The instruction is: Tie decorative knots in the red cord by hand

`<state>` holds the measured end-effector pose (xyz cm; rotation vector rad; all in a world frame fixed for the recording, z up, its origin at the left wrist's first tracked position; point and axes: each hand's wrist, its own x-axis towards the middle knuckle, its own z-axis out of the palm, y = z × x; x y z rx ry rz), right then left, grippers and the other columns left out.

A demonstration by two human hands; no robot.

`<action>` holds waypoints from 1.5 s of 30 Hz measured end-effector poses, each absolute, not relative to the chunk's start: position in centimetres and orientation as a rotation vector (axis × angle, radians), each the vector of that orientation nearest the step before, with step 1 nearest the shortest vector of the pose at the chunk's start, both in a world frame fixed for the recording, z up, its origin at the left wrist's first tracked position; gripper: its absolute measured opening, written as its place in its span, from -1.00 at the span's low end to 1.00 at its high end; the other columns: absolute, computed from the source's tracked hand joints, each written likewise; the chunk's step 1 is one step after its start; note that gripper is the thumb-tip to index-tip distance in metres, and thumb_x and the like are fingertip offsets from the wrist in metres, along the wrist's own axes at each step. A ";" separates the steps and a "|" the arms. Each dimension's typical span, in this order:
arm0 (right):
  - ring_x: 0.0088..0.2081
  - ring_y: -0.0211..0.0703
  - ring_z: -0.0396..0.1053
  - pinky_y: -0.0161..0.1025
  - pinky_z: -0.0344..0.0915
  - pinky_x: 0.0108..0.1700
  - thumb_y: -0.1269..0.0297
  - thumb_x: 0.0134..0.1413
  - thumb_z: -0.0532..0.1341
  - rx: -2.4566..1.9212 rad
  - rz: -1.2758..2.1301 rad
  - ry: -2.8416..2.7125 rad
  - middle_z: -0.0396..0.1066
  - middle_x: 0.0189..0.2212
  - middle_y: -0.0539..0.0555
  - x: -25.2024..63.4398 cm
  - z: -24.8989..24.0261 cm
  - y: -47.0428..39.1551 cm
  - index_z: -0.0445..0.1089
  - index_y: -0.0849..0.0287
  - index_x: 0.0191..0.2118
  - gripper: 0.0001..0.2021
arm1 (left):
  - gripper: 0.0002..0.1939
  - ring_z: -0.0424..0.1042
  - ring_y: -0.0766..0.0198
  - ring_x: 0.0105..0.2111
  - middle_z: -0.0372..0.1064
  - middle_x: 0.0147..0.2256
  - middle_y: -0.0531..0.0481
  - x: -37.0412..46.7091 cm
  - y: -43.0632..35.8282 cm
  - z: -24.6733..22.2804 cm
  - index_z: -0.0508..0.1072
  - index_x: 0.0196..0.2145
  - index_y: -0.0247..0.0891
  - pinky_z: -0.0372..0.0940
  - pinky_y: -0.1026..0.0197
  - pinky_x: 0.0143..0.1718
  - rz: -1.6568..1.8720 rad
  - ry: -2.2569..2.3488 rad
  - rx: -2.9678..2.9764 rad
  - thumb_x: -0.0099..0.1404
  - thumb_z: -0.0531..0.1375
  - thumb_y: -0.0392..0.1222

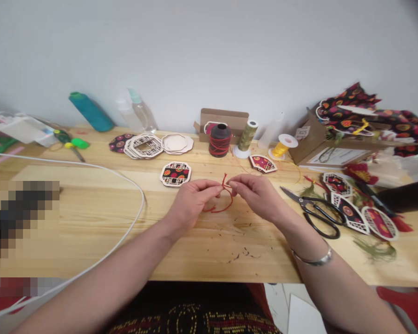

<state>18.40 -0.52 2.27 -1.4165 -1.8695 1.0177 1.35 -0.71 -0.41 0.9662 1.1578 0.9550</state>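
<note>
While your left hand [191, 199] and right hand [256, 195] pinch red cord [218, 212], the right side is tight

Cord is mid-surface, between your hands, looped below the fingertips with a short piece poking up above them. Fingers narrow on both sides: left thumb and index hold the cord, right thumb and index pinch close beside it; grip point partly hidden. Can't tell if the loop touches the surface [181, 246].

Near edge: your forearms cross it; the cord sits well in from it. Dark scraps [244, 255] are scattered between the cord and that edge.

Left: open wood between your forearm and the white cable [141, 195], which bows toward your hand, then runs down near your forearm past the edge. Octagonal panel [176, 174] lies flat just beyond your left hand.

Right: scissors [320, 211] lie with the blade tips pointing at your right wrist, near it. Their handles meet a cluster of patterned panels [351, 215], so you have little room that way. Black cylinder [409, 194] juts in from the right.

Far side, a row by the wall: dark spool with red cord [219, 140], green spool [247, 137], yellow spool [280, 148]. Fan-shaped panel [263, 163] sits in front, near your right hand. Cardboard box [308, 134] takes the far right.
</note>
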 end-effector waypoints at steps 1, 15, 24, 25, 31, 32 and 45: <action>-0.51 -0.33 0.19 -0.33 0.10 -0.43 0.24 0.15 0.12 -1.443 0.961 -1.907 0.36 -0.57 -0.03 18.5 2.3 -0.5 0.44 0.23 -0.44 -0.75 | -0.85 0.18 0.46 -0.62 0.40 -0.53 0.07 1.3 -0.7 -0.4 0.58 -0.44 -0.22 0.03 0.35 -0.63 0.963 1.170 0.966 0.01 0.33 -0.12; -0.44 -0.24 0.34 -0.29 0.19 -0.39 0.36 0.21 0.05 -1.256 0.290 -2.332 0.46 -0.43 0.09 16.6 0.7 -3.4 0.42 0.23 -0.30 -0.80 | -0.89 0.21 0.45 -0.65 0.43 -0.57 0.04 1.7 -0.6 -0.1 0.55 -0.48 -0.31 0.10 0.34 -0.61 1.017 1.114 0.802 0.01 0.31 -0.21; -0.50 -0.19 0.25 -0.22 0.17 -0.48 0.34 0.19 0.02 -0.607 0.150 -2.707 0.38 -0.53 0.08 16.2 0.8 -3.8 0.36 0.19 -0.47 -0.75 | -0.83 0.02 0.57 -0.76 0.25 -0.66 0.15 1.4 -0.4 -0.5 0.49 -0.48 -0.33 -0.15 0.42 -0.75 0.990 0.987 0.624 -0.04 0.36 -0.22; -0.47 -0.19 0.27 -0.23 0.19 -0.47 0.26 0.17 0.07 -0.557 0.255 -2.613 0.39 -0.50 0.09 16.4 1.2 -3.9 0.36 0.17 -0.47 -0.76 | -0.83 0.03 0.56 -0.75 0.24 -0.67 0.15 1.4 -0.4 -0.5 0.49 -0.47 -0.33 -0.13 0.42 -0.75 0.993 0.980 0.609 -0.04 0.36 -0.22; -0.20 -0.15 0.37 -0.15 0.29 -0.11 0.37 0.13 0.13 -1.091 0.469 -1.737 0.43 -0.27 0.15 17.2 1.6 -2.4 0.40 0.18 -0.41 -0.86 | -0.85 0.04 0.55 -0.73 0.13 -0.71 0.18 1.7 -0.5 -0.5 0.51 -0.47 -0.33 -0.08 0.43 -0.72 0.991 0.950 0.594 -0.03 0.36 -0.25; -0.18 -0.13 0.37 -0.12 0.28 -0.08 0.32 0.12 0.16 -1.149 0.564 -1.651 0.43 -0.27 0.16 17.2 1.3 -1.9 0.40 0.19 -0.40 -0.87 | -0.85 0.02 0.55 -0.73 0.11 -0.72 0.19 1.7 -0.6 -0.5 0.51 -0.47 -0.33 -0.08 0.43 -0.72 0.983 0.952 0.607 -0.02 0.36 -0.23; -0.63 -0.39 0.13 -0.38 0.09 -0.61 0.13 -0.13 0.30 -1.298 1.256 -1.307 0.32 -0.62 -0.05 16.1 -0.2 -0.8 0.40 0.21 -0.39 -0.75 | -0.82 0.01 0.54 -0.75 0.07 -0.71 0.21 1.6 -0.9 -0.6 0.55 -0.42 -0.28 -0.06 0.37 -0.68 0.924 1.008 0.760 0.01 0.33 -0.14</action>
